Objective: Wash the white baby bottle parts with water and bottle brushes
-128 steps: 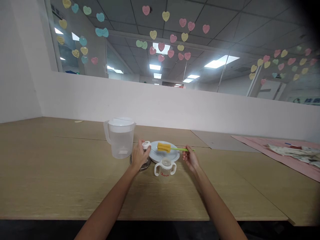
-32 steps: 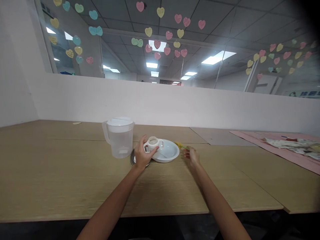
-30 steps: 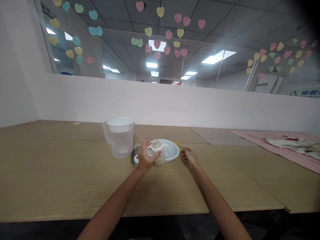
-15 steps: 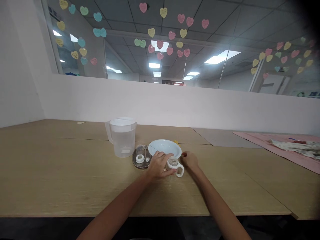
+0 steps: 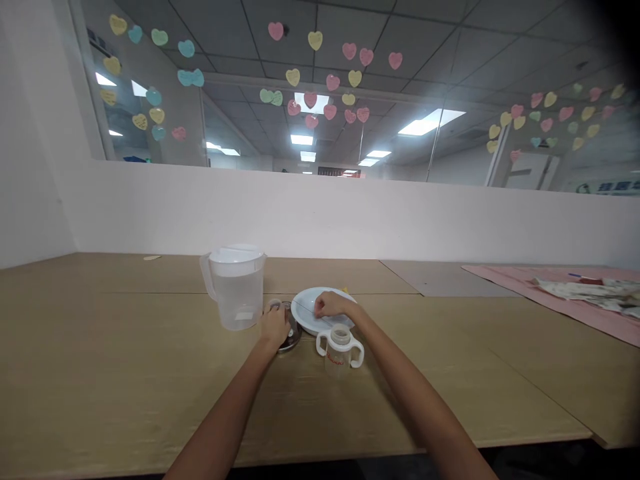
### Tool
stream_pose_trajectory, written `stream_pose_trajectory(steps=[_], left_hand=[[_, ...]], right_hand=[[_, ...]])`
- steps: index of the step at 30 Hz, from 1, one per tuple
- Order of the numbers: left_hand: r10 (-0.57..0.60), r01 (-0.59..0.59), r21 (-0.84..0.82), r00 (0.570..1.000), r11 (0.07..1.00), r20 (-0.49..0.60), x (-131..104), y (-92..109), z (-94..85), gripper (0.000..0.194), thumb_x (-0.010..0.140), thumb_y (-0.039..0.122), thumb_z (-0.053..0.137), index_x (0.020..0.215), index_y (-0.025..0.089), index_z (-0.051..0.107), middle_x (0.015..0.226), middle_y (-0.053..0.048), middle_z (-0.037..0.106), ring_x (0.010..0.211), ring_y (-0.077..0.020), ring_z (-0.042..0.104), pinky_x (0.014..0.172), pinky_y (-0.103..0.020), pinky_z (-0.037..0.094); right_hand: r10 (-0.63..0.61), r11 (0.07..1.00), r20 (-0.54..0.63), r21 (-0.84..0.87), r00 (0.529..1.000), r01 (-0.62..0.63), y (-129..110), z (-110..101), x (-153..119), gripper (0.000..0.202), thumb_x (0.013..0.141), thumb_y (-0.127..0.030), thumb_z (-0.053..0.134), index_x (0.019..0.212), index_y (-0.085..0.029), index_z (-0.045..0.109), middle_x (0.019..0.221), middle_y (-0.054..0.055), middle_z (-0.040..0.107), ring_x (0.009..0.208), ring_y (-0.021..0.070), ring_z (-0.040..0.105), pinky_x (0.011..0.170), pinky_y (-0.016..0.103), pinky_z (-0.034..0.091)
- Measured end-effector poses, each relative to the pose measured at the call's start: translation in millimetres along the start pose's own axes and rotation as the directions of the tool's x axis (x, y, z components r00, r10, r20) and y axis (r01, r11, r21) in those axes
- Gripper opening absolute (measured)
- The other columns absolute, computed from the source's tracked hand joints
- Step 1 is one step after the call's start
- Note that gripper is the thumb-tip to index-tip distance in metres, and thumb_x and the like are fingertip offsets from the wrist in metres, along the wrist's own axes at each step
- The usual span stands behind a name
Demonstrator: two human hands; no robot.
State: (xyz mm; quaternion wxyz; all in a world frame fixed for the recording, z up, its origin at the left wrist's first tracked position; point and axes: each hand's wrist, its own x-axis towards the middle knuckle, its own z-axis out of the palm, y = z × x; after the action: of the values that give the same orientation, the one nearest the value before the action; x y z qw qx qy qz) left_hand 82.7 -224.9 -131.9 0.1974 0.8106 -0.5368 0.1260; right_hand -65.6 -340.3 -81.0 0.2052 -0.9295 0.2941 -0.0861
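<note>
A baby bottle (image 5: pixel 339 353) with two white side handles stands upright and uncapped on the table, its neck bare, and neither hand touches it. My left hand (image 5: pixel 275 327) is over a round metal tray (image 5: pixel 295 340), fingers curled down around a small part there. A clear cap (image 5: pixel 275 303) shows just past those fingers; most of the tray's contents are hidden. Over the white bowl (image 5: pixel 307 325) my right hand (image 5: pixel 333 305) reaches in with fingers pinched together. A thin dark line like a rod lies across the bowl by these fingertips; whether they grip it is unclear.
A translucent lidded pitcher (image 5: pixel 237 293) stands left of the tray. Something small and yellow (image 5: pixel 345 290) shows behind the bowl. A pink cloth (image 5: pixel 500 280) with white fabric (image 5: pixel 590 293) lies at the far right. Behind the table rises a white wall (image 5: pixel 320 217) with a window above.
My left hand has let go of the bottle and moved left to the tray. My right hand has gone from beside the bowl to inside it. The view has tilted slightly up.
</note>
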Motion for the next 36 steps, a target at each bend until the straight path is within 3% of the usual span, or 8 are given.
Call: stream_pose_trajectory(steps=[3,7,12,17,22,26,30,36], left_hand=[[0.048,-0.049,0.020,0.998,0.999,0.042,-2,1,0.3,0.022,0.077,0.022,0.041,0.084,0.016,0.061,0.095,-0.010,0.062,0.098,-0.0237,0.050,0.082,-0.035,0.035],[0.056,-0.057,0.019,0.997,0.998,0.055,-3,5,-5.3,0.020,0.076,0.020,0.042,0.079,0.015,0.062,0.088,-0.011,0.062,0.094,-0.0235,0.051,0.082,-0.036,0.035],[0.029,-0.029,0.000,0.998,1.000,0.057,-4,9,-8.2,0.019,0.075,0.020,0.043,0.080,0.016,0.061,0.091,-0.012,0.060,0.094,-0.0241,0.051,0.083,-0.038,0.033],[0.005,-0.003,-0.041,0.998,0.999,0.061,-4,9,-6.3,0.025,0.071,0.020,0.046,0.093,0.020,0.059,0.090,-0.010,0.062,0.095,-0.0260,0.052,0.081,-0.041,0.032],[-0.046,0.050,-0.099,0.998,0.994,0.047,-1,7,-5.6,0.024,0.063,0.017,0.051,0.085,0.020,0.060,0.084,-0.007,0.065,0.088,-0.0236,0.056,0.077,-0.036,0.034],[-0.115,0.116,-0.154,0.993,0.981,0.014,1,8,-9.4,0.021,0.068,0.023,0.048,0.084,0.020,0.061,0.084,-0.006,0.066,0.085,-0.0204,0.058,0.074,-0.031,0.035],[-0.166,0.157,-0.172,0.986,0.972,-0.036,1,7,-18.6,0.023,0.071,0.030,0.048,0.084,0.020,0.064,0.081,-0.007,0.067,0.085,-0.0222,0.058,0.074,-0.031,0.036],[-0.215,0.217,-0.079,0.976,0.973,0.030,-1,3,-39.9,0.027,0.073,0.030,0.044,0.080,0.015,0.065,0.082,-0.012,0.066,0.079,-0.0229,0.060,0.062,-0.027,0.038]], right_hand=[[-0.007,0.998,0.078,0.055,0.997,0.003,0,10,14,0.012,0.054,-0.005,0.057,0.061,-0.013,0.062,0.058,-0.001,0.063,0.051,0.0108,0.056,0.049,0.017,0.041],[-0.026,0.994,0.044,0.109,0.999,0.021,1,12,14,0.015,0.058,-0.001,0.050,0.062,-0.012,0.059,0.054,0.000,0.061,0.047,0.0100,0.056,0.045,0.017,0.041],[-0.053,0.987,-0.116,0.143,0.992,0.070,-6,-8,6,0.016,0.061,0.001,0.048,0.067,-0.011,0.056,0.058,0.002,0.061,0.048,0.0080,0.055,0.045,0.015,0.039],[-0.113,0.975,-0.216,0.164,0.970,0.150,-28,-34,-8,0.011,0.065,-0.003,0.050,0.068,-0.012,0.054,0.057,0.000,0.059,0.049,0.0065,0.054,0.044,0.013,0.037],[-0.163,0.953,-0.373,0.180,0.914,0.243,-52,-59,-27,0.008,0.067,-0.006,0.051,0.067,-0.013,0.054,0.058,0.000,0.060,0.050,0.0075,0.055,0.045,0.015,0.040],[-0.148,0.939,-0.477,0.209,0.867,0.275,-60,-75,-44,0.002,0.069,-0.011,0.054,0.068,-0.014,0.054,0.058,0.001,0.059,0.053,0.0093,0.057,0.047,0.016,0.043],[-0.107,0.925,-0.538,0.255,0.836,0.282,-61,-84,-57,0.003,0.070,-0.015,0.055,0.070,-0.014,0.052,0.059,0.001,0.059,0.053,0.0102,0.058,0.049,0.018,0.047],[-0.026,0.906,-0.554,0.339,0.832,0.254,-58,-87,-62,0.012,0.069,-0.016,0.058,0.079,-0.015,0.051,0.064,0.001,0.060,0.052,0.0101,0.059,0.047,0.018,0.049]])
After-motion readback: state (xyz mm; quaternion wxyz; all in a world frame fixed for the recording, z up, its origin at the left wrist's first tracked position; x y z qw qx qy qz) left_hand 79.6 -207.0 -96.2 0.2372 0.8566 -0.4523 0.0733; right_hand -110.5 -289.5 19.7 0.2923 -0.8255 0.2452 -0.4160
